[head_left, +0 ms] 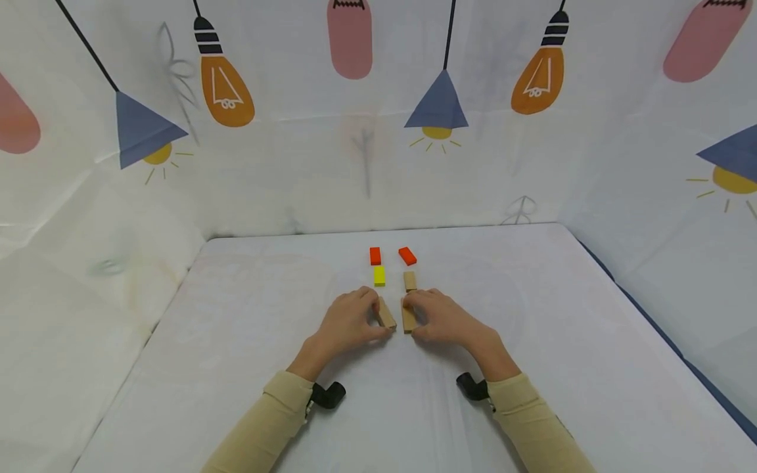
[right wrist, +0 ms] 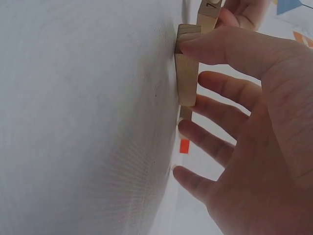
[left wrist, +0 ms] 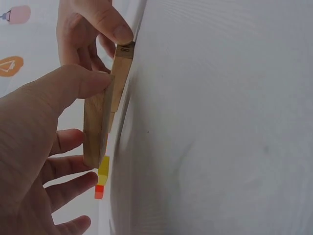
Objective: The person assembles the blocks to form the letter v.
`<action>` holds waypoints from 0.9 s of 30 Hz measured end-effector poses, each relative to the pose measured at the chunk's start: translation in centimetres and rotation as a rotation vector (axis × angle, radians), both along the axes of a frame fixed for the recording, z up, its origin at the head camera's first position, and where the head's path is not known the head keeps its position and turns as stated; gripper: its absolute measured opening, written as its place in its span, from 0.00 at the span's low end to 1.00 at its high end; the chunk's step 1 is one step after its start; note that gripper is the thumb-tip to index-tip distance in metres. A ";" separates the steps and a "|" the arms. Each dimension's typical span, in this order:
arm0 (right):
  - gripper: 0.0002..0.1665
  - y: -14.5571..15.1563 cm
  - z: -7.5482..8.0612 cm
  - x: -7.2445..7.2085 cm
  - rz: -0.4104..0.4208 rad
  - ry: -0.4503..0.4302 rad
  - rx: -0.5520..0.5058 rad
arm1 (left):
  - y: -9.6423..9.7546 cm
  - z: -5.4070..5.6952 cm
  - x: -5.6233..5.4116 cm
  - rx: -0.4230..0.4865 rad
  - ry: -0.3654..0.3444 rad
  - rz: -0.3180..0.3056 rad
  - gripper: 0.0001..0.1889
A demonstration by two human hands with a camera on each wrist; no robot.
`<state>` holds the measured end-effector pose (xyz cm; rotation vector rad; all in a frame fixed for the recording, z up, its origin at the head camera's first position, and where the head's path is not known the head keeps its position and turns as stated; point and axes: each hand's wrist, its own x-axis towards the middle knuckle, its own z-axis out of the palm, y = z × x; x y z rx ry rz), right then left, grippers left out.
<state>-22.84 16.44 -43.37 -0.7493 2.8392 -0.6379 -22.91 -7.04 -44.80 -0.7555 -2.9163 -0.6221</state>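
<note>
In the head view my left hand (head_left: 347, 320) pinches a plain wooden block (head_left: 387, 315) by its two ends, thumb at the near end and fingertips at the far end. The left wrist view shows this block (left wrist: 96, 125) standing on edge and slanted. My right hand (head_left: 445, 318) holds a second wooden block (head_left: 408, 320) lengthwise the same way, just to the right across a narrow gap. Its thumb presses the near end in the right wrist view, where the block (right wrist: 187, 78) lies along the table. A dark mark shows on the block end (left wrist: 125, 50) in the left wrist view.
Beyond the right hand lies another wooden block (head_left: 410, 281), with a turned red block (head_left: 407, 255) behind it. A yellow block (head_left: 380, 276) and a red block (head_left: 375, 256) line up beyond the left hand. The white table (head_left: 236, 341) meets a printed cloth wall (head_left: 266, 177).
</note>
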 end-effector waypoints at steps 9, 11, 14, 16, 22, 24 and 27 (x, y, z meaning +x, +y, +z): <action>0.27 0.0 0.1 -0.2 -0.003 -0.006 -0.001 | 0.2 0.0 0.1 -0.027 0.035 0.010 0.23; 0.27 0.0 0.1 -0.1 -0.006 -0.013 0.002 | 0.2 0.0 0.2 -0.023 0.039 0.014 0.23; 0.27 0.0 0.0 -0.1 -0.010 -0.021 0.005 | 0.2 -0.1 0.4 -0.015 0.039 0.016 0.23; 0.27 0.0 -0.1 0.0 -0.012 -0.018 0.007 | 0.1 -0.2 0.4 -0.012 0.037 0.018 0.23; 0.27 0.0 -0.2 0.0 -0.011 -0.004 0.015 | 0.2 -0.1 0.4 -0.037 0.007 0.030 0.22; 0.28 0.0 0.0 0.1 -0.017 -0.009 0.016 | 0.2 0.0 0.4 -0.048 -0.006 0.035 0.22; 0.28 -0.1 0.3 0.1 -0.028 -0.020 0.014 | 0.2 0.2 0.4 -0.046 -0.019 0.036 0.21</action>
